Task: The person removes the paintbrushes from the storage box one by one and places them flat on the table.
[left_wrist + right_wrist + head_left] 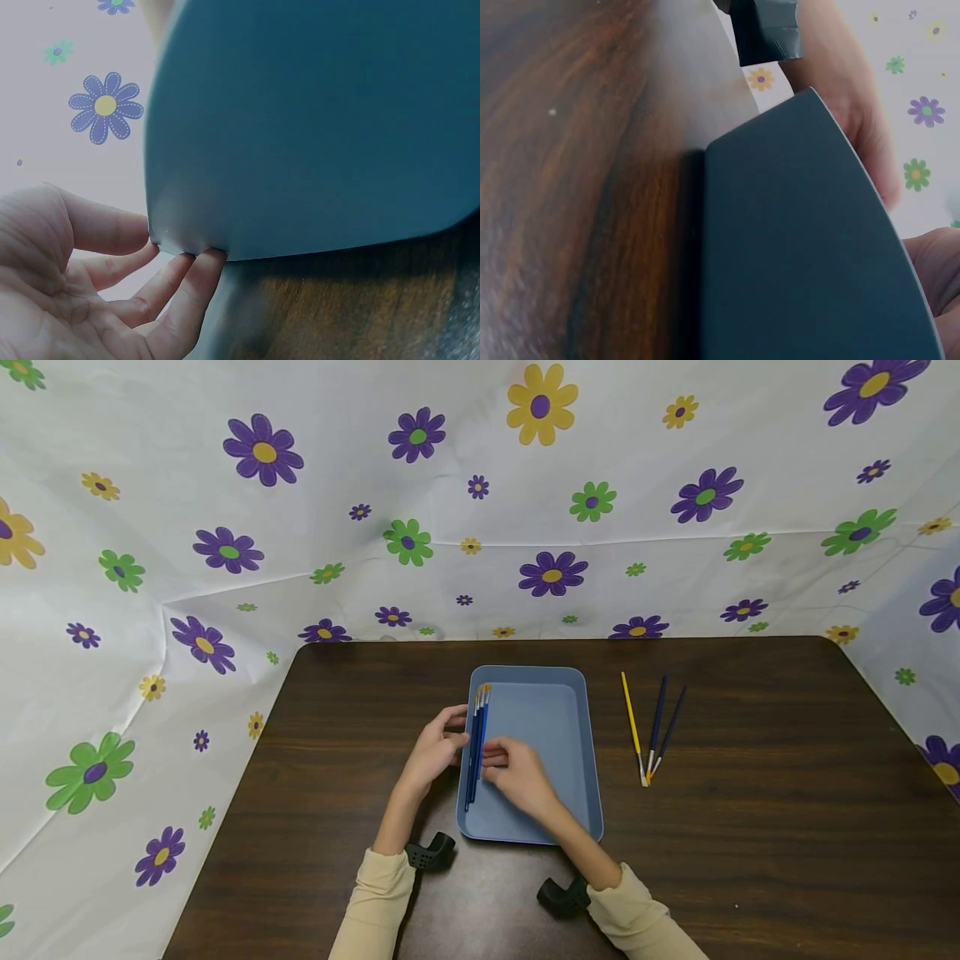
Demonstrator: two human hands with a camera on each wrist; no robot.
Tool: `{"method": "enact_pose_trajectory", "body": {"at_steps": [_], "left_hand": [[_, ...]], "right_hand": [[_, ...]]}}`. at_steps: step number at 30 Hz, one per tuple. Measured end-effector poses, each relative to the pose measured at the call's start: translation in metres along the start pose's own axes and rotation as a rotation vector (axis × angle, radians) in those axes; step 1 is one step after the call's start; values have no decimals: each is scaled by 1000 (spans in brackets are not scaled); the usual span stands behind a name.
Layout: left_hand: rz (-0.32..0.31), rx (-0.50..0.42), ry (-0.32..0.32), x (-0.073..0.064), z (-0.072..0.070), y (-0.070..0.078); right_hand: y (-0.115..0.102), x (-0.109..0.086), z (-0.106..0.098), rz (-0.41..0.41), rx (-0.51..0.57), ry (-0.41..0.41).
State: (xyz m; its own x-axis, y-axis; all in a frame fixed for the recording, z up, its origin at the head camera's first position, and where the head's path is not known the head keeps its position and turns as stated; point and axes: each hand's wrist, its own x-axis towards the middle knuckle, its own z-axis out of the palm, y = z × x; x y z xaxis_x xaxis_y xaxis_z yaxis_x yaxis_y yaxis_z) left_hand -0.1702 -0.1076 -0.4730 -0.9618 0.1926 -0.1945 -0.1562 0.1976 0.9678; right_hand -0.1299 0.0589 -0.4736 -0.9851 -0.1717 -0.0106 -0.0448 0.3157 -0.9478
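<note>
On a dark wood surface (765, 760), the person's left hand (432, 752) grips the left edge of a blue-grey tray (543, 727), while the right hand (522, 775) reaches over it with bent fingers touching a cluster of blue paintbrushes (473, 752); whether it pinches one cannot be told. The cluster lies inside the tray along its left wall, bristles at the far end, and to the tray's right a yellow brush (631, 714) and two dark brushes (657, 718) lie with their bristles toward the person.
</note>
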Motion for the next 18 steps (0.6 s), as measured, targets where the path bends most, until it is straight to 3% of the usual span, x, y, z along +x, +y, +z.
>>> {"method": "enact_pose_trajectory", "body": {"at_steps": [18], "left_hand": [[-17,4,7,1,0,0]], "right_hand": [[-3,-2,10,-13,-30,-45]]}}
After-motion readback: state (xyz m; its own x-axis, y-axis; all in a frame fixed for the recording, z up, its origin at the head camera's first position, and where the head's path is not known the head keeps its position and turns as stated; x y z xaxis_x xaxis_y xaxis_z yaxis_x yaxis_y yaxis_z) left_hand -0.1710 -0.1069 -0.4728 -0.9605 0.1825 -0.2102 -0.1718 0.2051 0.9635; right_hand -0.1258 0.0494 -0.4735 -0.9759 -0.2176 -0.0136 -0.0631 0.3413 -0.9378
